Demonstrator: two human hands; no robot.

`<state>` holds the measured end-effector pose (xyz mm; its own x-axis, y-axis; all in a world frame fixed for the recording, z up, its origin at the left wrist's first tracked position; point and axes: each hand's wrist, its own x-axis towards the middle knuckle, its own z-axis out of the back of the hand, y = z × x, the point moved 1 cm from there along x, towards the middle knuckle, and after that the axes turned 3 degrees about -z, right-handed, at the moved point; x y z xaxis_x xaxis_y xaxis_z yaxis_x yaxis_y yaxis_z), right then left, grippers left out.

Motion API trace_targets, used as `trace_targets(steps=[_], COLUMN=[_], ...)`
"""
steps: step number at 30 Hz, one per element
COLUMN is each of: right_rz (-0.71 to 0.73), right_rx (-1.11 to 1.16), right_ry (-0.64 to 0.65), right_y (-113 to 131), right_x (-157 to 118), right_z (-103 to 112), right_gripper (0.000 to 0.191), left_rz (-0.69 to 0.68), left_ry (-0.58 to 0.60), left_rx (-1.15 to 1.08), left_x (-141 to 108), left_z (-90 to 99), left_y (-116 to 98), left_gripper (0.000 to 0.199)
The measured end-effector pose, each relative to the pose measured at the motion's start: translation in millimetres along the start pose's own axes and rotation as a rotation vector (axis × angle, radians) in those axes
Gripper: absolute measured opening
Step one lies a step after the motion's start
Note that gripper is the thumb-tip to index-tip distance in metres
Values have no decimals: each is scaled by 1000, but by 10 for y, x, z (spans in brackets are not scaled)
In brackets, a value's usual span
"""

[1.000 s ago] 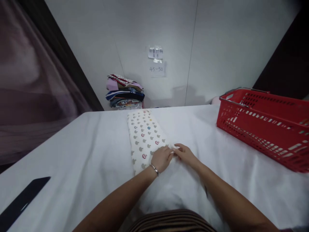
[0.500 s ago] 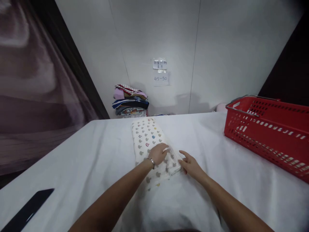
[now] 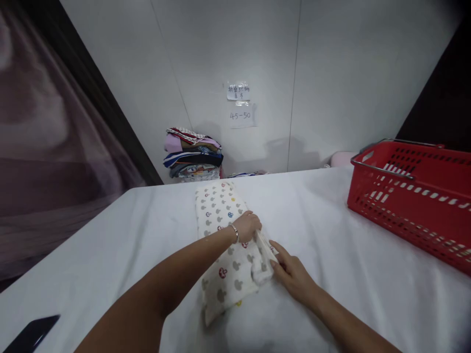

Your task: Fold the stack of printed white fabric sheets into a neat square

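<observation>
A white cloth (image 3: 221, 208) printed with small mushroom shapes lies folded in a long strip on the white-covered table (image 3: 316, 220). My left hand (image 3: 248, 226), with a bracelet at the wrist, is closed on the cloth's right edge. Just to the right and nearer to me, my right hand (image 3: 289, 272) pinches the same edge between thumb and fingers. The edge is pulled up between both hands, and the cloth's near end is partly lifted off the table.
A red plastic basket (image 3: 415, 196) with a metal handle stands at the right. Folded clothes (image 3: 194, 154) are stacked beyond the table's far edge. A dark flat object (image 3: 31, 336) lies at the near left. Paper signs (image 3: 241, 116) hang on the wall.
My left hand has closed on the cloth's edge and moved slightly right. My right hand has moved a little nearer to me and now grips the edge. The cloth's near end has risen; the view has shifted.
</observation>
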<state>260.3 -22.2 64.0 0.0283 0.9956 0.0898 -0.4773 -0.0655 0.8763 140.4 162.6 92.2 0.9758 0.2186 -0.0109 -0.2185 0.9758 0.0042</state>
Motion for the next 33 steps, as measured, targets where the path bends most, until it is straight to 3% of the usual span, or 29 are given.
trace_targets(steps=[7,12,14,18,22,25,28,30,33], right_rz=[-243,-317,-354,-422,-453,-444,-428,-411,-397], right_rx=[229,449,442,332,183,58,-108,-223,-350], right_ry=[50,129,140,118,136,146,127,107,111], right_y=[-76,-1,-22,-127,-166,-151,-138,-135,-132], right_x=[40,39,54,85,87,84,77,72,67], right_z=[-46,-110,-103,-33,11,34,80,117,158], right_gripper=[53,54,54,52,43,34,28,26,24], left_rz=[78,90,124,186,161,140,211,291,399], left_ry=[111,311,363,346,354,270,53,-79,-227], left_rx=[32,63,52,-27,50,76,-11,-91,-214], left_x=[143,274,326,439,470,410,252,51,-419], left_z=[-26,-14,-28,-110,-171,-153,-77,-6,89], left_y=[230,293,311,273,194,192,246,267,149], left_gripper=[21,21,21,19,16,16,29,39,31])
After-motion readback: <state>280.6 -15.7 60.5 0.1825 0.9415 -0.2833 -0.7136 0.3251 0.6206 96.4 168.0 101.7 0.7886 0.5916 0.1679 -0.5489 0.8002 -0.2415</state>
